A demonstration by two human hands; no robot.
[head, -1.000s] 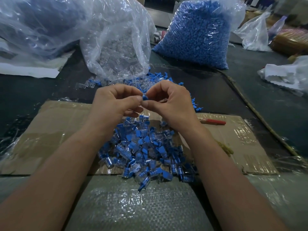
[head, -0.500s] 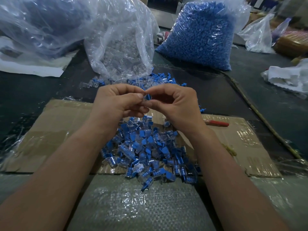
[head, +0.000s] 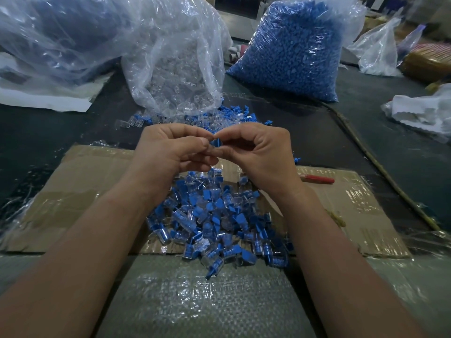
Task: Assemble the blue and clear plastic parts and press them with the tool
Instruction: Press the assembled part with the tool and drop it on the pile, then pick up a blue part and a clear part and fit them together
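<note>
- We pinch a small blue part (head: 216,142) at centre frame between the curled fingers of our left hand (head: 170,152) and right hand (head: 264,152); any clear part is hidden.
- We should seat it straight before pressing with the red tool (head: 318,179), centre right.
- Below, joined pieces (head: 214,223) pile on cardboard (head: 73,191); a clear-parts bag (head: 175,76) and blue-parts bag (head: 292,52) stand on the dark worktop (head: 44,135) above.

Right hand (head: 263,154) is turned slightly outward, index-to-thumb gap wider than before; blue part (head: 216,142), pinched against left hand (head: 170,152), shows more.
</note>
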